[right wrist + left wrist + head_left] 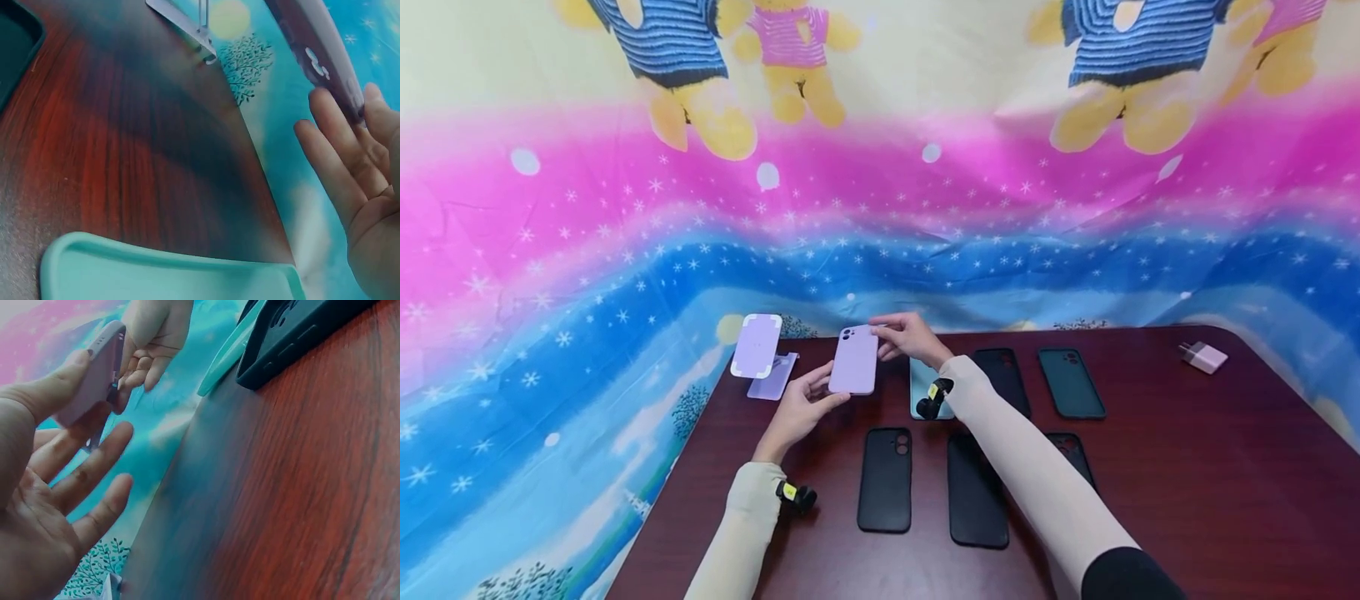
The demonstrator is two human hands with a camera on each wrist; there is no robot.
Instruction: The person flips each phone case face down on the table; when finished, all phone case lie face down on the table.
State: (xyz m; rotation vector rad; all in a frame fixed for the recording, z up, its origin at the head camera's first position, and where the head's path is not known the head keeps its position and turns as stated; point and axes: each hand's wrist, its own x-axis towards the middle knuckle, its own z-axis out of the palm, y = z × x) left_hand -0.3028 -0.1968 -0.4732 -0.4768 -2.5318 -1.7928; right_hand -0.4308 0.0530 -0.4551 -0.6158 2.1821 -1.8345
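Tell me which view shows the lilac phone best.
The head view: the lilac phone shows its whole back, held by both hands. The left wrist view catches only its edge; the right wrist view shows a blurred side.

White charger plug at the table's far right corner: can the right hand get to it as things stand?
Probably not at once. The right hand pinches the lilac phone together with the left hand. The white charger plug lies on bare dark wooden table, so the path looks free once the hand lets go.

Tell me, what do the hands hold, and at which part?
Both hold the lilac phone: the left hand at its lower edge, the right hand at its top corner.
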